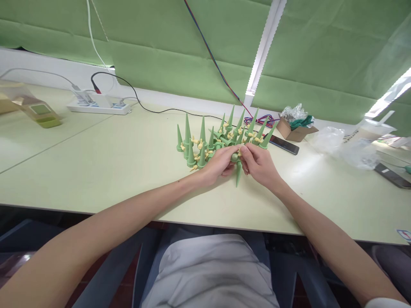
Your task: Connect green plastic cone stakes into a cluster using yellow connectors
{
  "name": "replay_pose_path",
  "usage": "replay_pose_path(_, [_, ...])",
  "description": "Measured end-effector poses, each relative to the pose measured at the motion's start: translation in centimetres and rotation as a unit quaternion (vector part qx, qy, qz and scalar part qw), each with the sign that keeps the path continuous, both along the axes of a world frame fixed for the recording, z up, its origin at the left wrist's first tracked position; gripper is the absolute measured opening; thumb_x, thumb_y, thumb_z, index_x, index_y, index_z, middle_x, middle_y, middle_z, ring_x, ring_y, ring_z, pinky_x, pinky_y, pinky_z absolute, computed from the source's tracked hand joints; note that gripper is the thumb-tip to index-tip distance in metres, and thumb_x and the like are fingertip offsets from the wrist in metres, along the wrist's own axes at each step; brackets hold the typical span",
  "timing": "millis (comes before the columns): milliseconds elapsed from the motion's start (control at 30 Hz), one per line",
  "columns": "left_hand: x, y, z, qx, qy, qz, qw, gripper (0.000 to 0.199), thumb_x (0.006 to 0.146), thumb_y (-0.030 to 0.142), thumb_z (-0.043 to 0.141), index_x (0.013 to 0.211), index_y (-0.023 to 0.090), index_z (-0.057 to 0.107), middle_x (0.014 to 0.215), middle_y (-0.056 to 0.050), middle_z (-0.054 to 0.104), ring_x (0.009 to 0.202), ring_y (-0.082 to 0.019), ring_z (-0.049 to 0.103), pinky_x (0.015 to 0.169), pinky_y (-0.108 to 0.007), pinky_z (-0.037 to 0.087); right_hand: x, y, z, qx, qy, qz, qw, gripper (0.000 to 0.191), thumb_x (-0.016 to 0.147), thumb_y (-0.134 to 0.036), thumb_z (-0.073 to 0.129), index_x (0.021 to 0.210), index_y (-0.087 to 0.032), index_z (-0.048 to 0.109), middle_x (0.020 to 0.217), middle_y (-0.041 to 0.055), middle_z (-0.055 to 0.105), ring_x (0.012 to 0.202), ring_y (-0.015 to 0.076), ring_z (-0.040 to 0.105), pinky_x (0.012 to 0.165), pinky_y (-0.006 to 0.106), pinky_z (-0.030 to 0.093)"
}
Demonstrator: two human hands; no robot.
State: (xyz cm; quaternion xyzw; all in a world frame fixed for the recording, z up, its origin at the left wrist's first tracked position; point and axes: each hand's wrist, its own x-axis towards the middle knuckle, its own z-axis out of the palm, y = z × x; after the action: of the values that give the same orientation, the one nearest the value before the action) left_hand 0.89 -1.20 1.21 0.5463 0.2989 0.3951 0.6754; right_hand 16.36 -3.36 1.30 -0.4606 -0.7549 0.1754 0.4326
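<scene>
A green plant watering spike (238, 174) points down toward the table's near edge, between my two hands. My left hand (220, 164) is closed around its wider end. From the other side my right hand (260, 164) pinches at a small yellow valve (239, 151) on that spike; its fingertips cover most of the valve. Just beyond both hands, several more green spikes with yellow valves stand point-up in a group (203, 132), and others lie among them. Some of the group is hidden behind my hands.
A phone (284, 144) and a small cardboard box (295, 129) sit behind my right hand. Farther right are plastic bags (330, 140), a cup (364, 132) and a dark device (393, 175). A power strip (99, 107) and a carton (41, 112) stand left.
</scene>
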Motion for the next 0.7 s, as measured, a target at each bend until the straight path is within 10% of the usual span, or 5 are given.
replay_pose_path(700, [-0.2,0.1,-0.8,0.073,0.105,-0.067,0.99,0.037,0.1,0.032,0.037,0.065,0.02,0.044,0.046,0.004,0.041,0.039,-0.007,0.035,0.039,-0.019,0.025,0.3,-0.2,0.4,-0.017,-0.124,0.028,0.992,0.057,0.105,-0.064,0.029,0.066,-0.024,0.041,0.053,-0.0004,0.051,0.055,0.016,0.047,0.062,0.033,0.035])
